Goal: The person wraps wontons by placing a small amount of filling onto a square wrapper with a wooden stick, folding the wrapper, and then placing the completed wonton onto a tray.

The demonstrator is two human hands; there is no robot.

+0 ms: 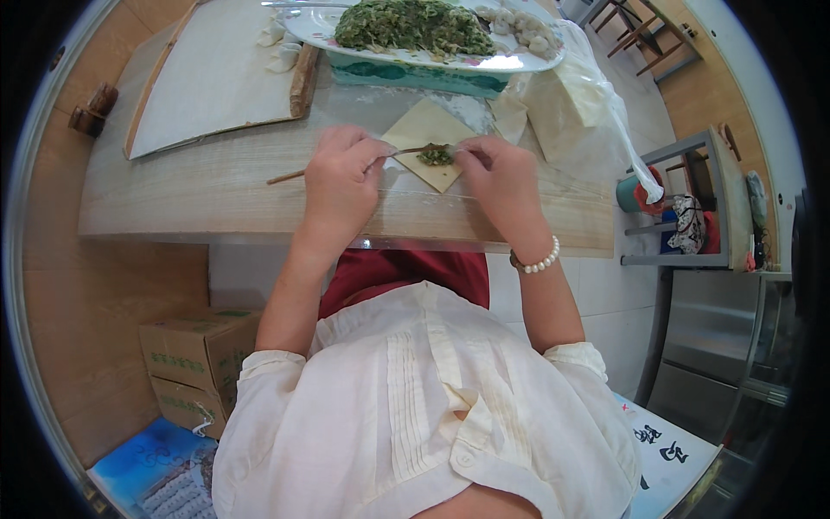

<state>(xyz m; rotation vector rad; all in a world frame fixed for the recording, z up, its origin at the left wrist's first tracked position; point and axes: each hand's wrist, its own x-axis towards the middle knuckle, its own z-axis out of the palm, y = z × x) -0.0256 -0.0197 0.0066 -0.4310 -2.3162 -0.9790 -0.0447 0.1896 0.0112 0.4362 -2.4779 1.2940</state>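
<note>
My left hand [342, 175] grips a thin spreading stick [285, 177], whose handle sticks out to the left. Its flat end reaches over a square dough wrapper [418, 123] lying on the table. A small mound of green filling [434, 157] sits on the wrapper, under that end. My right hand [502, 178] is at the wrapper's right corner, thumb and fingertips drawn together beside the stick's tip; whether they pinch anything is hidden. Beyond the hands, a large plate [311, 29] holds a heap of green minced filling [415, 29] and peeled shrimp [535, 39].
A turquoise container [421, 74] supports the plate. At left lies a white board [214, 78] with folded dumplings [283, 57] near its edge. Stacked wrappers [564, 110] rest in a plastic bag [609, 97] on the right. The wooden table's [194, 207] front edge is close to my body.
</note>
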